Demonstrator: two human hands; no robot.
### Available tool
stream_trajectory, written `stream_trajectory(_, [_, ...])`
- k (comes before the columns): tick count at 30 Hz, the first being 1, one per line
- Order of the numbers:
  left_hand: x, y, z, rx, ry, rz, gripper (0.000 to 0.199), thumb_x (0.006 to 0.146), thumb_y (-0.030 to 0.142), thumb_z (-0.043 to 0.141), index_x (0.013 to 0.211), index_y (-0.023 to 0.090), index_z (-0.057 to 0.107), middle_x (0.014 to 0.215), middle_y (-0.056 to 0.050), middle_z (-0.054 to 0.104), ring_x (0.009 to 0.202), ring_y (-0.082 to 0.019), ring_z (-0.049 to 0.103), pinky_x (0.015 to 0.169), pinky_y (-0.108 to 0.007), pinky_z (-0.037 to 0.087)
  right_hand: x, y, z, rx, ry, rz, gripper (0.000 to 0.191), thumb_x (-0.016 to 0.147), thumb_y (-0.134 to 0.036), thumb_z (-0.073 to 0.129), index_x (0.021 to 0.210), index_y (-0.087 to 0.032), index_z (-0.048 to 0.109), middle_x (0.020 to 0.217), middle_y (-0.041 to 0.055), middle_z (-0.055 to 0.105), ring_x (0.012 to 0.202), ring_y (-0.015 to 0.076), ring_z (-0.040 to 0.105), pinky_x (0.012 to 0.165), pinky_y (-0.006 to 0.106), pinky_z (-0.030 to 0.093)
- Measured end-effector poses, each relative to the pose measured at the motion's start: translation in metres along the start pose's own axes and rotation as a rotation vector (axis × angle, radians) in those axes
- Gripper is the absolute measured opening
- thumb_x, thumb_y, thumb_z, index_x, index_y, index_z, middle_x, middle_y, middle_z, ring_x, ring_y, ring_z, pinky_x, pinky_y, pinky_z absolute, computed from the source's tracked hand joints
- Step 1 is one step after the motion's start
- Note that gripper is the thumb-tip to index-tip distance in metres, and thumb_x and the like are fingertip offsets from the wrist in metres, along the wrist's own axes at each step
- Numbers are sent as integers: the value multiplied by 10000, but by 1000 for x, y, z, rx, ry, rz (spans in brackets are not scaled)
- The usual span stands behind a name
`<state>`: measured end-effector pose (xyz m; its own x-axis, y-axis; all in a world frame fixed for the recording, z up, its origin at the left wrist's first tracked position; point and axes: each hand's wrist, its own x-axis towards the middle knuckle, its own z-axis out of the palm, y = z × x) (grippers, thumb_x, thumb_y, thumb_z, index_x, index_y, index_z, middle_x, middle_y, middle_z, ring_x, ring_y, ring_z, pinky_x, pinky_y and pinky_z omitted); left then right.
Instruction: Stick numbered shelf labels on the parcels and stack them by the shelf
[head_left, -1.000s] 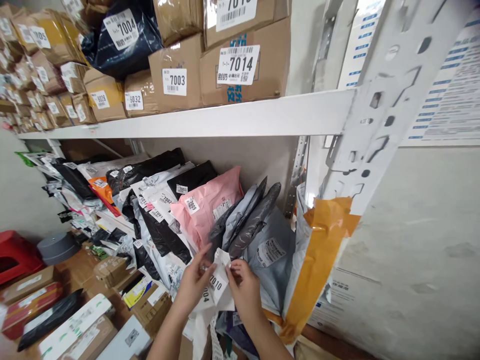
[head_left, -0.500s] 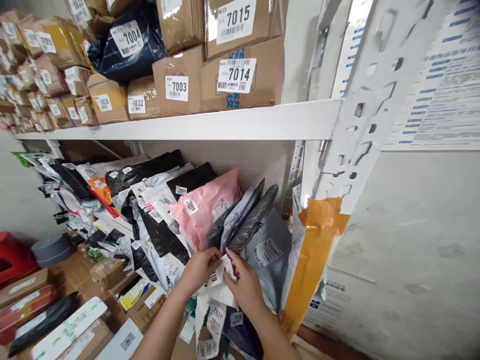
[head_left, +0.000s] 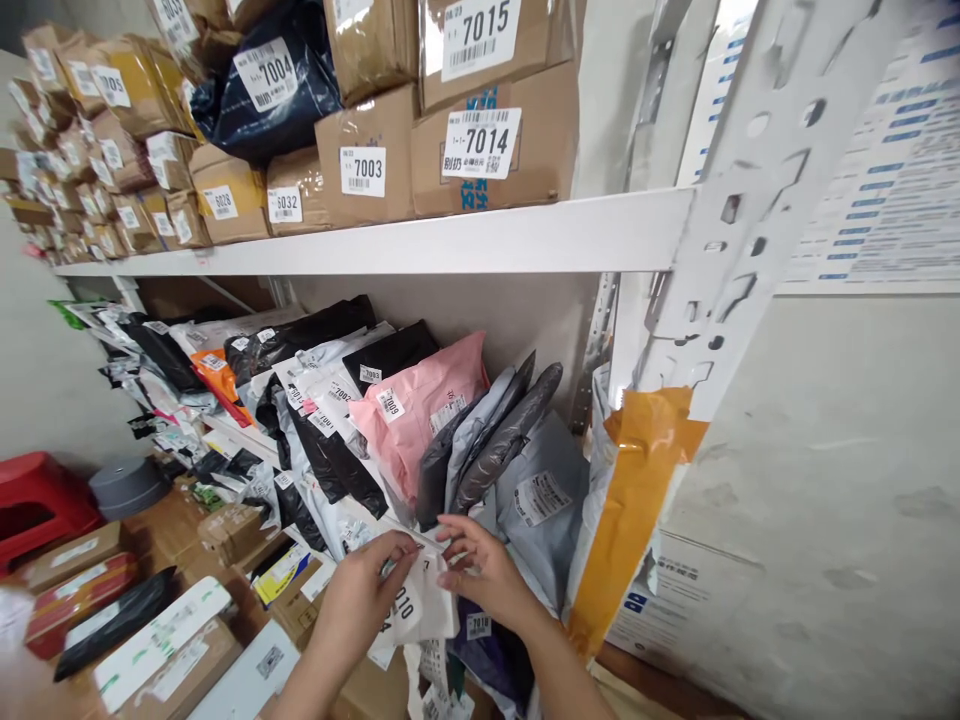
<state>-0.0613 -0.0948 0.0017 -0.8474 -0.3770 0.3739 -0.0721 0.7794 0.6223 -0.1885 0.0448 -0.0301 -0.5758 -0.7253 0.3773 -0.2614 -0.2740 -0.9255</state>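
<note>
Over the lower shelf, my left hand (head_left: 367, 585) pinches the top of a strip of white number labels (head_left: 424, 605); a printed 010 shows on it. Below, more of the strip hangs down, partly hidden. My right hand (head_left: 484, 570) is at the strip's right edge, thumb and fingers apart; whether the fingertips touch the paper I cannot tell. Just behind both hands stand a dark grey poly mailer (head_left: 506, 445), a pink mailer (head_left: 424, 400) labelled 7009 and a larger grey-blue mailer (head_left: 544, 500). Under my right hand lies a dark purple parcel (head_left: 487, 655) with a small label.
Numbered cardboard boxes (head_left: 495, 150) fill the shelf above a white beam (head_left: 420, 238). A white upright post (head_left: 720, 250) with orange tape (head_left: 634, 500) stands at right. Parcels (head_left: 161, 625) lie at lower left, near a red stool (head_left: 45, 510).
My right fingers have spread and come away from my left hand. The label strip has swung lower and shows more of its face. The view has shifted slightly.
</note>
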Motion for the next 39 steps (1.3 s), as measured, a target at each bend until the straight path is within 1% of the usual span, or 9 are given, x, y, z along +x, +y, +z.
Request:
stream_trajectory(4, [-23,-15,9,-142,81,-28,235,819,398,547,917,229,676,701,2,666,597,-138,567,606,-220,428,-14,-3,11,-73,15,-138,130,780,-316,667,832,-204,706,783,21,621,696,143,567,654,263,455])
stream_trajectory(7, [-37,-24,10,-333,96,-104,338,758,407,634,1017,193,670,566,38,564,486,-104,443,500,-208,360,-20,4,16,-26,125,-156,169,813,-354,626,821,-199,693,771,14,551,646,130,529,571,237,441])
stream_trajectory(16, [-66,-14,-23,-854,424,-324,366,563,466,822,781,195,707,536,27,621,495,-79,516,495,-163,400,-46,59,20,89,198,107,187,700,-372,663,659,-191,682,743,3,534,444,86,499,411,217,400])
stream_trajectory(19, [-64,-2,-22,-869,495,-375,421,493,480,852,764,192,707,541,18,653,492,-71,526,493,-146,403,-59,70,18,5,-57,362,229,692,-362,625,562,-177,665,568,-4,555,423,109,506,424,217,375])
stream_trajectory(22, [-60,7,-11,-839,447,-390,444,490,494,848,771,182,704,573,2,681,536,-81,558,534,-150,429,-65,59,15,-32,-236,369,299,743,-408,602,563,-188,692,570,26,611,595,171,586,597,279,457])
stream_trajectory(26, [-57,14,8,-790,385,-368,427,589,503,794,844,179,684,603,0,691,534,-89,551,524,-166,422,-62,24,15,193,-111,75,429,740,-596,647,904,-204,710,948,79,680,902,237,606,823,353,451])
stream_trajectory(32, [-49,19,18,-802,238,-298,416,644,492,754,900,178,661,641,-2,671,594,-127,572,571,-210,438,-52,-14,34,333,-46,120,394,688,-487,762,911,-175,675,836,50,708,797,200,633,767,315,482])
stream_trajectory(36, [-47,10,21,-687,92,-260,555,624,427,768,1111,189,650,742,14,606,465,-36,298,461,-190,245,-50,-6,36,403,143,75,370,681,-422,787,891,-202,575,755,17,700,683,163,624,651,256,465])
stream_trajectory(39, [-47,2,24,-510,59,-262,408,661,452,720,936,151,707,528,81,364,472,-52,208,475,-203,180,-51,4,30,356,202,41,524,693,-355,792,1118,-242,507,776,4,694,707,171,630,654,256,457])
